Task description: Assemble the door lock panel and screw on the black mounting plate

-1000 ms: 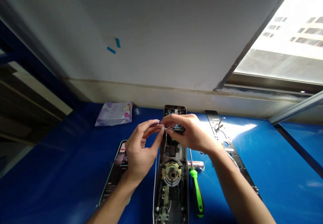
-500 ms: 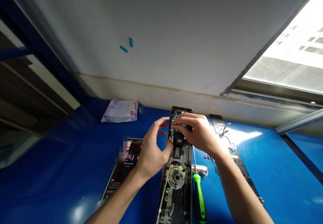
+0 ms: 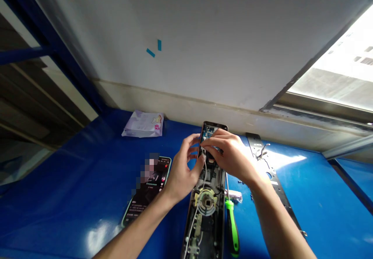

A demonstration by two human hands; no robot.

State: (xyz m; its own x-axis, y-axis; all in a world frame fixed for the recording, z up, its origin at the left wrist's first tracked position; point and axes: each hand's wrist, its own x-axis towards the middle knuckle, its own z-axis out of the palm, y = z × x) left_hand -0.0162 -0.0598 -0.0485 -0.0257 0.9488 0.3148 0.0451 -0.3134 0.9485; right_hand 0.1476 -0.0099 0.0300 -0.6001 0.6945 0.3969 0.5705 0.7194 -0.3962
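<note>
An opened door lock housing (image 3: 207, 228), long and black, lies lengthwise before me. Inside it are a blue circuit board (image 3: 208, 131) near the far end and a round spindle mount with a square hole (image 3: 207, 202). A thin white cable (image 3: 199, 200) runs up its left side toward the board. My left hand (image 3: 186, 169) curls around the left edge of the housing, thumb near the cable and fingers on the outer side. My right hand (image 3: 229, 152) reaches over the board, thumb and forefinger pinched at the cable's upper end; the fingertips partly hide the connection.
A green-and-black screwdriver (image 3: 232, 228) lies right of the housing beside a small shiny wrapped item (image 3: 234, 196). Farther right are a black metal plate (image 3: 274, 177) and small screws. On the left are a lit phone (image 3: 148, 193) and a lilac packet (image 3: 143, 124). A wall stands behind.
The view has shifted slightly, so things sit a little farther right. The white cable now bows more to the right near my left thumb. Both hands stay at the upper part of the housing.
</note>
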